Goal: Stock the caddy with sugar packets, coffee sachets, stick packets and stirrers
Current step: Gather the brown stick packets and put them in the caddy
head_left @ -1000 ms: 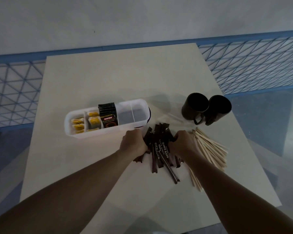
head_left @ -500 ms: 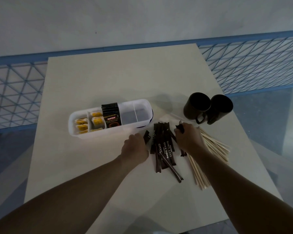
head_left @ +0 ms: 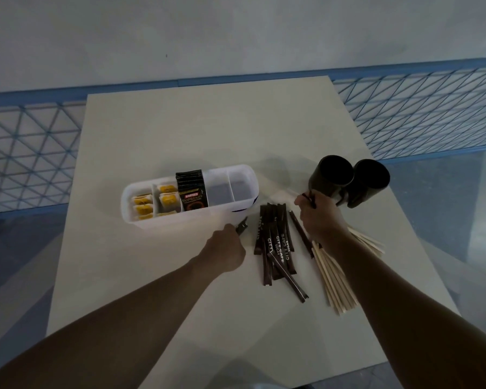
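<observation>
A white caddy (head_left: 180,219) stands on the table (head_left: 208,130). Its left compartments hold yellow sugar packets (head_left: 169,197) and black coffee sachets (head_left: 190,192); the two right compartments look empty. Dark brown stick packets (head_left: 275,242) lie in a loose pile in front of the caddy's right end. My left hand (head_left: 226,249) pinches one stick packet at the pile's left side. My right hand (head_left: 320,217) holds a few stick packets lifted just above the pile's right side. Wooden stirrers (head_left: 337,276) lie fanned out under my right forearm.
Two black mugs (head_left: 348,178) stand side by side just beyond my right hand. A blue wire fence (head_left: 415,113) runs behind the table on both sides. The table's right edge passes close to the stirrers.
Both hands have parted from the middle of the pile. My right hand rose toward the mugs with a few stick packets; my left hand drew left with one. The pile now lies spread out.
</observation>
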Available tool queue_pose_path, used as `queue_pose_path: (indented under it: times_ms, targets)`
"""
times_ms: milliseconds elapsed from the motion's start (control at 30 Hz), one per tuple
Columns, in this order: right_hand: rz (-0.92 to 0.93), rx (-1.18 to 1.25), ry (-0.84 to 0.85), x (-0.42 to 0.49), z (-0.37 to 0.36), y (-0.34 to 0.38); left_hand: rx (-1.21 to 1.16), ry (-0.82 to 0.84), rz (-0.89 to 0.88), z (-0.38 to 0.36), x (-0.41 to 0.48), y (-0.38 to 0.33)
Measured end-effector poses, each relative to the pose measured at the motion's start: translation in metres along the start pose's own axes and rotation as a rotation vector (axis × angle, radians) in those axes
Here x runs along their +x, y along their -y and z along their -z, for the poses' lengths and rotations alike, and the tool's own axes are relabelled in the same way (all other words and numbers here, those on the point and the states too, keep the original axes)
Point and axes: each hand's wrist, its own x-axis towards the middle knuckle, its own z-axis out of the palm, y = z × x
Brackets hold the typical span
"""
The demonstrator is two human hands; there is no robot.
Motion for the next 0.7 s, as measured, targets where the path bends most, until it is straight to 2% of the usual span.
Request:
queue_pose_path:
  times_ms: [133, 367, 567, 700]
  targets:
    - [0.069, -0.355, -0.016, -0.006, -0.009, -0.011, -0.015, 0.015, -0.009, 0.001, -0.004, 0.002]
    - [-0.054, -0.661, 0.074, 0.001, -0.017, -0.023, -0.062, -0.036, -0.057, 0.007, -0.009, 0.002]
    - [-0.004, -0.668, 0.104, 0.007, -0.02, -0.02, -0.157, -0.069, -0.101, 0.014, -0.015, 0.004]
    - [0.073, -0.467, 0.04, 0.005, -0.019, -0.012, -0.244, -0.062, -0.123, 0.019, -0.018, 0.003]
